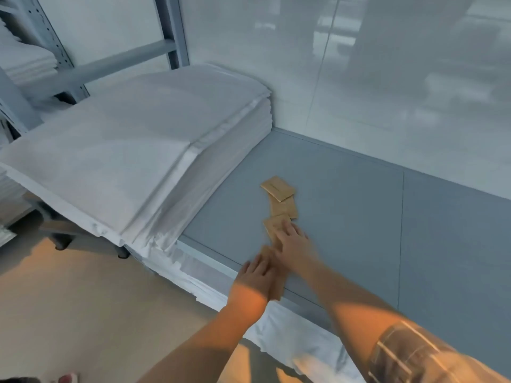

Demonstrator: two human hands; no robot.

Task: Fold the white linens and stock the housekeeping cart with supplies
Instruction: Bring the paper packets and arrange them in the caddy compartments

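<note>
Both hands press flat, fingers straight, on brown paper packets [279, 200] strewn across a grey table [359, 217]: left hand [255, 272], right hand [294, 244]

Both hands [276, 258] on tan packets [279, 200]

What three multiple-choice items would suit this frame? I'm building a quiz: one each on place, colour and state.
1. The linen stack lies where?
A. left of the packets
B. right of them
C. on the floor
2. The packets are what colour?
A. blue
B. tan
C. green
3. The right hand is doing what?
A. hanging idle
B. gripping a linen
C. resting flat-fingered on packets

Answers: 1 A, the stack fills the table's left end; 2 B, they look kraft brown; 3 C, straight fingers lie on them, the left hand beside it.
</note>
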